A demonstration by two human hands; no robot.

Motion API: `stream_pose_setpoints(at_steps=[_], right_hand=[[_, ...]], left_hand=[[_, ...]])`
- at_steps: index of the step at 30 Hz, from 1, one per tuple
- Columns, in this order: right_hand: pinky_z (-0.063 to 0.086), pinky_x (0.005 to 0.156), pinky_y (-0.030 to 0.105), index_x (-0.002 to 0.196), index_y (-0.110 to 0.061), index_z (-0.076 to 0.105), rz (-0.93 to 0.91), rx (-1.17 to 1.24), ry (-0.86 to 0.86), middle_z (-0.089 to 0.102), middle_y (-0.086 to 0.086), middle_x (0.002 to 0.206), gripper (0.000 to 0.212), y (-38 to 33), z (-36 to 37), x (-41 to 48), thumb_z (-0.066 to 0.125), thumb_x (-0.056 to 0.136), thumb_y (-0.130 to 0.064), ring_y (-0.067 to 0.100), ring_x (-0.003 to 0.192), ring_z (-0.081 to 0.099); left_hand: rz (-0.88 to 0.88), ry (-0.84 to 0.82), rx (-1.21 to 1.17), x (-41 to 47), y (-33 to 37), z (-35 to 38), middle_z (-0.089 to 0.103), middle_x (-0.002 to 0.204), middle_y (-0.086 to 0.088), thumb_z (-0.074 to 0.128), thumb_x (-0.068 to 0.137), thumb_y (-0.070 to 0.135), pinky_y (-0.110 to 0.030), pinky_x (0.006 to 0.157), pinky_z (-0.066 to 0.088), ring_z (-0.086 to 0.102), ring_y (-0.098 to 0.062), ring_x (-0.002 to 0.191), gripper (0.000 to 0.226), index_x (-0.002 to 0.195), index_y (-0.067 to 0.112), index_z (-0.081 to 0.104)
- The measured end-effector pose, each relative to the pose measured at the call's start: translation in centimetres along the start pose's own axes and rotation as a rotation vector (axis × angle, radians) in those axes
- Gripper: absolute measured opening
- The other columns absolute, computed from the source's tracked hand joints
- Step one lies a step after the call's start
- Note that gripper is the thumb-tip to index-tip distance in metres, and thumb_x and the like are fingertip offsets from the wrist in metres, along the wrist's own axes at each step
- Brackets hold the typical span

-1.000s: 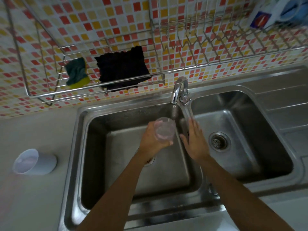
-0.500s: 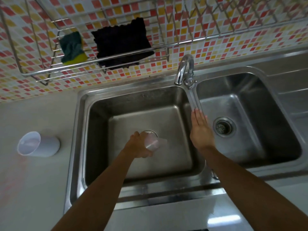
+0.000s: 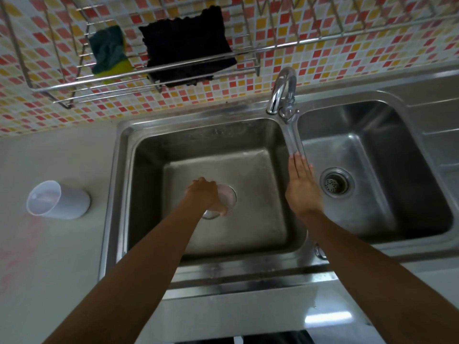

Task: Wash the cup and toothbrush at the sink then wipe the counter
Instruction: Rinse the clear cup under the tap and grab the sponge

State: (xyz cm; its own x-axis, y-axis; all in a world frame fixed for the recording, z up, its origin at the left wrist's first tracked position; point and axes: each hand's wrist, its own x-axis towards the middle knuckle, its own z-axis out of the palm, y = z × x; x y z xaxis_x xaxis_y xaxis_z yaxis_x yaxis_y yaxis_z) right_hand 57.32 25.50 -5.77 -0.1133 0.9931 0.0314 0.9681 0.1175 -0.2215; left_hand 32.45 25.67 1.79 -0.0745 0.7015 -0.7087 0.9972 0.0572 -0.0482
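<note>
Head view: left hand [image 3: 202, 194] grips the clear cup [image 3: 228, 197] low in the left basin [image 3: 198, 135], right hand [image 3: 301, 187] lies flat, fingers straight, at the tap lever [image 3: 294, 137]; tip the mouth fully downward to empty it.

The double sink [image 3: 114, 194] is stainless steel with a brushed, dull sheen, and its drain strainer [image 3: 334, 183] is the same metal. The faucet [image 3: 282, 90] is chromed and mirror-glossy. The wire rack [image 3: 273, 48] is bright, smooth metal, and the mosaic tile wall [image 3: 223, 93] looks glazed. The sponge [image 3: 108, 50] pairs a rough green scouring face with yellow foam. The black cloth [image 3: 186, 43] is matt and nubbly. The clear cup [image 3: 227, 197] looks like transparent plastic, and the white cup [image 3: 59, 201] like matt plastic. The table [image 3: 49, 256] is smooth and matt.
</note>
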Motion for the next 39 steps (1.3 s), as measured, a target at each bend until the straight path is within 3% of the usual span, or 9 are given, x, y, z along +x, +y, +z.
stream_pose_setpoints(at_steps=[4, 8, 10, 17, 22, 27, 31, 34, 39], right_hand=[[0.008, 0.118, 0.04, 0.148, 0.002, 0.019, 0.004, -0.011, -0.002, 0.021, 0.019, 0.156, 0.065, 0.0, 0.1, -0.2, 0.037, 0.085, 0.002, 0.03, 0.145, 0.016], [0.013, 0.118, 0.043, 0.147, 0.003, 0.02, 0.002, 0.001, 0.014, 0.024, 0.02, 0.154, 0.067, 0.1, 0.2, -0.2, 0.011, 0.082, -0.013, 0.031, 0.145, 0.019], [0.014, 0.118, 0.043, 0.146, 0.003, 0.02, -0.002, 0.002, 0.015, 0.024, 0.021, 0.154, 0.069, 0.1, 0.4, 0.0, 0.008, 0.08, -0.014, 0.031, 0.144, 0.019], [0.013, 0.118, 0.043, 0.145, 0.006, 0.024, -0.006, 0.016, -0.006, 0.027, 0.023, 0.152, 0.065, 0.3, 0.7, 0.1, 0.017, 0.081, -0.006, 0.034, 0.143, 0.022], [0.029, 0.112, 0.05, 0.134, 0.003, 0.047, -0.174, 0.017, -0.041, 0.05, 0.021, 0.139, 0.049, -0.4, 0.6, -1.1, 0.038, 0.087, -0.007, 0.034, 0.133, 0.043], [0.045, 0.101, 0.044, 0.124, -0.004, 0.06, -0.272, 0.233, -0.022, 0.06, 0.016, 0.129, 0.044, -7.9, -0.9, -3.9, 0.039, 0.093, -0.026, 0.033, 0.116, 0.058], [0.044, 0.102, 0.038, 0.126, -0.008, 0.059, -0.373, 0.434, 0.14, 0.059, 0.012, 0.13, 0.036, -15.6, -6.1, -3.0, 0.057, 0.09, -0.012, 0.027, 0.118, 0.055], [0.045, 0.101, 0.033, 0.125, -0.01, 0.061, -0.461, 0.522, 0.306, 0.061, 0.005, 0.125, 0.034, -20.6, -11.9, -1.4, 0.057, 0.092, -0.013, 0.018, 0.115, 0.053], [0.042, 0.093, 0.02, 0.118, -0.006, 0.063, -0.595, 0.564, 0.483, 0.061, 0.006, 0.115, 0.027, -27.8, -21.2, 2.8, 0.053, 0.094, -0.01, 0.015, 0.108, 0.054]], left_hand=[[0.087, 0.074, -0.068, -0.1, 0.0, 0.5, 0.035, 0.137, -0.012, 0.075, 0.07, 0.052, -0.044, 0.101, 0.043, 0.037, -0.033, 0.129, 0.088, 0.141, 0.02, 0.035], [0.196, 0.184, -0.224, -0.5, -0.5, 3.0, 0.037, 0.132, -0.011, 0.082, 0.067, 0.039, -0.043, 0.098, 0.045, 0.043, -0.031, 0.122, 0.09, 0.139, 0.021, 0.033], [0.212, 0.251, -0.301, -0.9, -0.8, 4.5, 0.04, 0.132, -0.009, 0.085, 0.064, 0.033, -0.041, 0.097, 0.046, 0.048, -0.029, 0.118, 0.09, 0.137, 0.02, 0.033], [0.149, 0.385, -0.588, -4.1, -2.7, 7.2, 0.048, 0.127, -0.004, 0.087, 0.061, 0.023, -0.044, 0.091, 0.052, 0.056, -0.026, 0.109, 0.085, 0.128, 0.019, 0.034], [0.142, 0.513, -0.654, -7.3, -5.0, 8.1, 0.043, 0.132, -0.003, 0.084, 0.065, 0.022, -0.04, 0.099, 0.046, 0.043, -0.022, 0.119, 0.087, 0.135, 0.017, 0.032], [0.09, 0.598, -0.794, -9.9, -7.6, 8.2, 0.049, 0.128, -0.004, 0.086, 0.06, 0.031, -0.042, 0.099, 0.047, 0.049, -0.024, 0.116, 0.091, 0.135, 0.013, 0.038], [0.073, 0.701, -0.88, -10.9, -9.6, 6.3, 0.055, 0.118, -0.002, 0.085, 0.053, 0.039, -0.035, 0.088, 0.052, 0.055, -0.021, 0.11, 0.086, 0.125, 0.014, 0.043], [0.105, 0.768, -0.876, -11.2, -11.4, 4.0, 0.055, 0.108, 0.001, 0.083, 0.052, 0.041, -0.023, 0.074, 0.046, 0.057, -0.02, 0.101, 0.079, 0.116, 0.012, 0.046], [0.185, 0.882, -0.863, -12.1, -13.8, -0.4, 0.055, 0.122, 0.001, 0.085, 0.056, 0.045, -0.033, 0.088, 0.053, 0.057, -0.015, 0.109, 0.086, 0.126, 0.015, 0.044]])
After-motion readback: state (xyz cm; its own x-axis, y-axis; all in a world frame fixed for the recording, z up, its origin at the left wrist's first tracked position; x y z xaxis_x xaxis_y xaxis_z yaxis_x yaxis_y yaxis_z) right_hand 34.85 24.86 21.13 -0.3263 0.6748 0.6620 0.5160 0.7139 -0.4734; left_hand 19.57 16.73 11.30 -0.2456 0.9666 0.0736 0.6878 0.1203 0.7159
